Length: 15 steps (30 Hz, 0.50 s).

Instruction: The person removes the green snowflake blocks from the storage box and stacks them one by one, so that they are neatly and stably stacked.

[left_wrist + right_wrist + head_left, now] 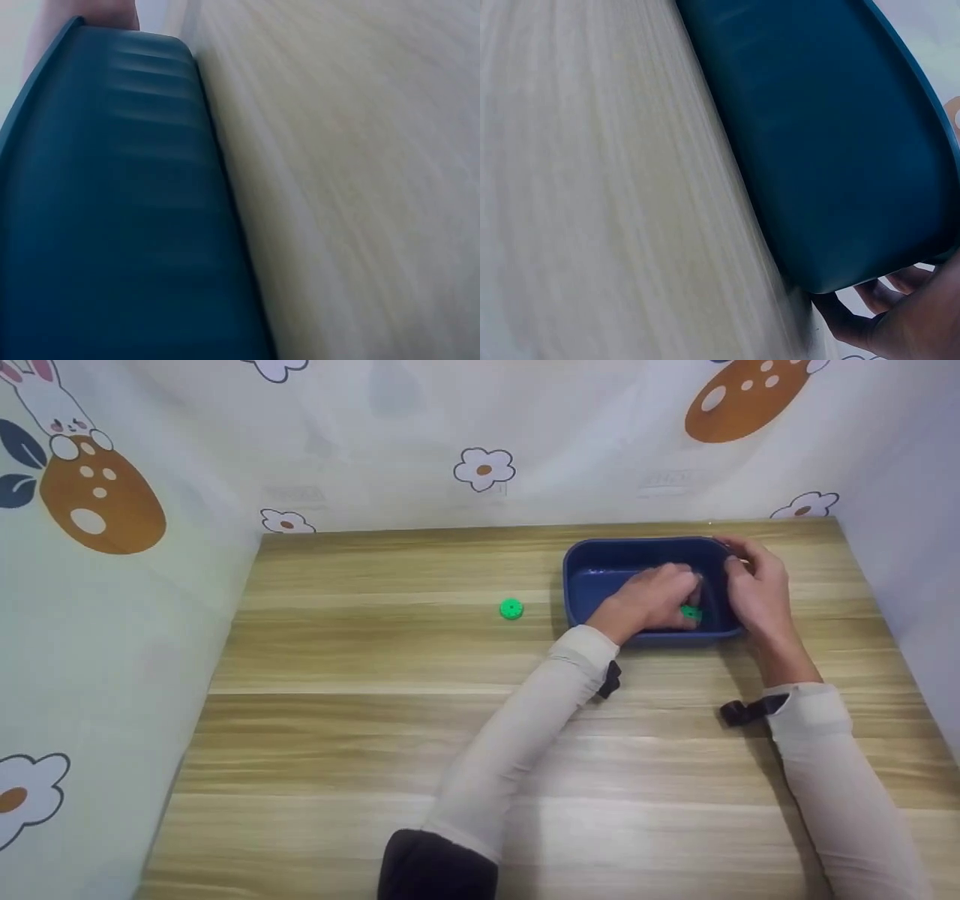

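Note:
My left hand [660, 596] reaches down inside a dark blue rectangular plastic box [600, 585], its fingers curled and thumb low. Those fingers pinch a small green disc [691, 613], partly covered by the hand. At the box's right end, my right hand [759, 585] grips the wall, with the thumb by the rim and the fingers round the outside. The right wrist view has the fingers [847, 319] of that hand against the box's end. From the left wrist, mostly the box's ribbed outer side [135, 187] is visible, and the left fingers are out of sight.
A second green disc [511, 609], round and notched, lies on the wood-grain table [360, 660] left of the box. Behind the table hangs a patterned cloth wall [390, 450], and further walls stand at both sides.

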{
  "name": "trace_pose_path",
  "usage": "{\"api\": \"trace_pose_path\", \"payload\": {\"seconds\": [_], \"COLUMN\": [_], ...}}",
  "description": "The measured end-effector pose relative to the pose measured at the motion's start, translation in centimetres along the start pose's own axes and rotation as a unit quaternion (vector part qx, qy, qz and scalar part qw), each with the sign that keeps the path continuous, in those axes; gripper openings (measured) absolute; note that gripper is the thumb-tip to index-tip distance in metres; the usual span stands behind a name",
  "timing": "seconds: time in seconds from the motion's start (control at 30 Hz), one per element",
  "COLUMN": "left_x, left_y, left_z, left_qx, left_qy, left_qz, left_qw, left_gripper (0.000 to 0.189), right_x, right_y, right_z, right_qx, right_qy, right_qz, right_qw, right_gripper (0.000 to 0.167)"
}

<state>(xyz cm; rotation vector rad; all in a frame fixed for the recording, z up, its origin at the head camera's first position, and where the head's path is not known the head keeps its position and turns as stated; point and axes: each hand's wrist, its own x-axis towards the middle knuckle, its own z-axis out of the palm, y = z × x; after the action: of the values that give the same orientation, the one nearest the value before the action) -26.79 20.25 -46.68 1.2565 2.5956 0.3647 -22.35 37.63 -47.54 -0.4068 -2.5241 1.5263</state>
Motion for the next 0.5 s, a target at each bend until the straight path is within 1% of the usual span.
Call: {"api": "trace_pose_path", "payload": {"seconds": [0.2, 0.3, 0.4, 0.5], "left_x": [-0.5, -0.9, -1.5, -2.3], "left_y": [0.2, 0.4, 0.3, 0.0], "left_z": [-0.4, -0.7, -1.1, -1.6], "left_qx": [0.028, 0.044, 0.050, 0.043], "left_qy": [-0.007, -0.008, -0.001, 0.019], "left_qz": [-0.004, 0.002, 0.011, 0.021], "left_qw": [0.9996, 0.9990, 0.9987, 0.9987], "left_gripper": [0.030, 0.034, 0.037, 0.036], "right_x": [0.0, 0.0, -0.1, -0.1], "right_y": [-0.1, -0.1, -0.2, -0.2], "right_z": [0.0, 0.0, 0.1, 0.1], "right_qx": [0.002, -0.001, -0.001, 0.004], "right_qy": [-0.003, -0.003, -0.002, -0.001], "right_qz": [0.007, 0.007, 0.008, 0.012], "right_qw": [1.0000, 1.0000, 1.0000, 0.9999], "right_gripper": [0.045, 0.045, 0.045, 0.045]}}
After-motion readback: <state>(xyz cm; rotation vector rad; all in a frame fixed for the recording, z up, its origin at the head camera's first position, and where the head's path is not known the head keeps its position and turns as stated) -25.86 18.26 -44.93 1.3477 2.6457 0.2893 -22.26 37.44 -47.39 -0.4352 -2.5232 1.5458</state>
